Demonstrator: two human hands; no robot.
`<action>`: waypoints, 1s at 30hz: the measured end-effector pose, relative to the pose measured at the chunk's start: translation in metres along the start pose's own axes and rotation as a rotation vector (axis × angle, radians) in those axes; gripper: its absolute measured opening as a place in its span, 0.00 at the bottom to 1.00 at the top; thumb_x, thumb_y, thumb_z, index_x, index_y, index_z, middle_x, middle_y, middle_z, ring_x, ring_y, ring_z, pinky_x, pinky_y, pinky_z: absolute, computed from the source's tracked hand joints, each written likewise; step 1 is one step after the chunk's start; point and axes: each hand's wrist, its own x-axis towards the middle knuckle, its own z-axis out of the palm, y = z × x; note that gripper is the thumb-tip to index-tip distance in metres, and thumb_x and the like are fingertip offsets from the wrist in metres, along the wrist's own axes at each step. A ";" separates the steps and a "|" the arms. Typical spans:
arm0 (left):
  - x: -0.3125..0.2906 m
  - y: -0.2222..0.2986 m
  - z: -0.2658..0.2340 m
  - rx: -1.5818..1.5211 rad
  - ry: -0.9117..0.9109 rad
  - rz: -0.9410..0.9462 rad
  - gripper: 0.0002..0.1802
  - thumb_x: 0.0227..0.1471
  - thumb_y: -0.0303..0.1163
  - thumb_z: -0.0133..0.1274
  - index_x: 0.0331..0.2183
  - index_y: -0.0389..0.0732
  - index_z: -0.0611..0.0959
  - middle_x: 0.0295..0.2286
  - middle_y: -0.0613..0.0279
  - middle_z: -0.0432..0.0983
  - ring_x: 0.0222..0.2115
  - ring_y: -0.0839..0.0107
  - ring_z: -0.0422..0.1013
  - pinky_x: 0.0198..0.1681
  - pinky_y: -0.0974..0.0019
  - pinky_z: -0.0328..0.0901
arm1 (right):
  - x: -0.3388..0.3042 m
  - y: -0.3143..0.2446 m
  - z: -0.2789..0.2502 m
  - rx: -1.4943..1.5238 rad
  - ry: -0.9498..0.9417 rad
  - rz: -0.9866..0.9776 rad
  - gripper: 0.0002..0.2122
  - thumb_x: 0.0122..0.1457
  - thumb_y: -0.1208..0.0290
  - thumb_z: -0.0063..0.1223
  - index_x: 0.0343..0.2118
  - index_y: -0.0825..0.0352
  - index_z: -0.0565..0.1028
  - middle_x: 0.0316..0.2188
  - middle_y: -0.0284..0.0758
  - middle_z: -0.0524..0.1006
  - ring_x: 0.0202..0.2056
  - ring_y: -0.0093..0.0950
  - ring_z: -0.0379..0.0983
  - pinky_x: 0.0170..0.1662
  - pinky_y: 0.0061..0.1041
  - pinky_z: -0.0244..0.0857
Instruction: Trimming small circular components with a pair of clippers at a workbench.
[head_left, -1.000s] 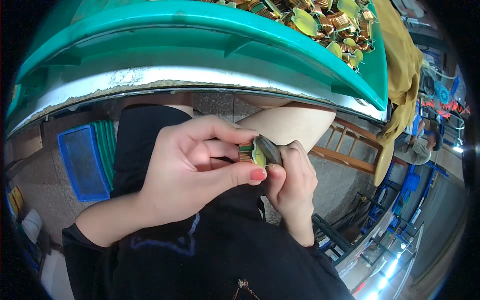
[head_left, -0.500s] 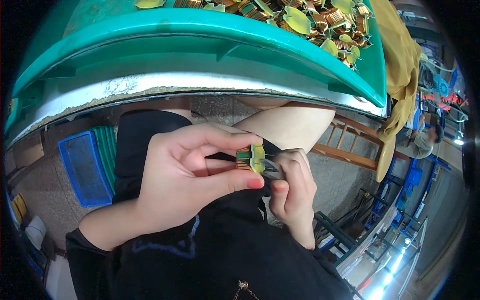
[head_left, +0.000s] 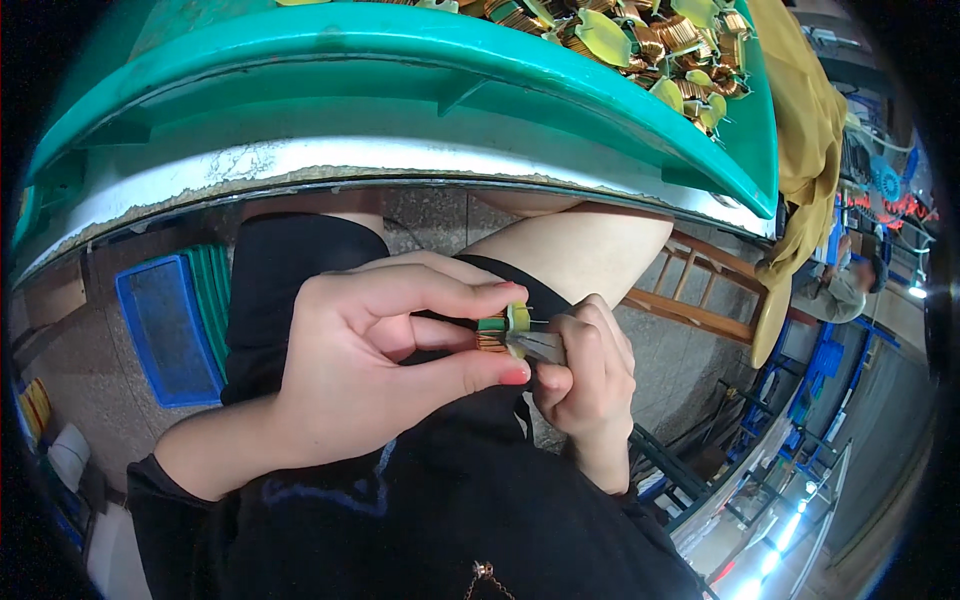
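The worktop runs along the far side and carries a big green tray close to its near edge, probably so that the copper coils heaped in the tray's far right part are in easy reach. A blue tray lies low on the left, beside green ones, and a wooden stool stands to the right, both apart from the hands.

The one coil being handled is held over the lap, clear of the worktop, likely to bring it close to the eyes and leave both wrists free. The left hand pinches it narrowly, thumb on the near side and index finger on the far side, the other fingers curled in behind; its forearm slants in from the near left. This grip seems chosen to leave the yellow plate facing right, uncovered.

The right hand is closed around a grey metal tool, knuckles to the far right, the tip pointing left and meeting the plate. Copper windings show between the left fingers, and thin pins stick out rightward; whether the tip grips one, I cannot tell
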 end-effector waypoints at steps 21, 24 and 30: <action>0.006 0.020 -0.007 -0.524 -0.092 -0.315 0.23 0.45 0.21 0.56 0.44 0.32 0.69 0.37 0.44 0.73 0.26 0.62 0.75 0.28 0.70 0.73 | 0.001 -0.005 -0.014 0.286 -0.038 0.253 0.15 0.60 0.62 0.41 0.33 0.72 0.69 0.28 0.41 0.69 0.27 0.33 0.63 0.34 0.26 0.60; 0.005 0.014 -0.007 -0.545 -0.077 -0.350 0.21 0.49 0.29 0.55 0.43 0.31 0.70 0.34 0.45 0.75 0.22 0.61 0.75 0.24 0.71 0.72 | 0.004 -0.006 -0.017 0.315 -0.152 0.301 0.13 0.60 0.63 0.41 0.34 0.72 0.68 0.28 0.41 0.68 0.28 0.34 0.63 0.34 0.26 0.59; 0.005 0.015 -0.007 -0.486 -0.057 -0.401 0.19 0.52 0.35 0.52 0.42 0.32 0.73 0.32 0.45 0.75 0.23 0.62 0.75 0.22 0.72 0.70 | 0.009 -0.010 -0.016 0.302 -0.163 0.300 0.12 0.59 0.65 0.42 0.34 0.72 0.68 0.28 0.40 0.68 0.29 0.34 0.63 0.35 0.26 0.59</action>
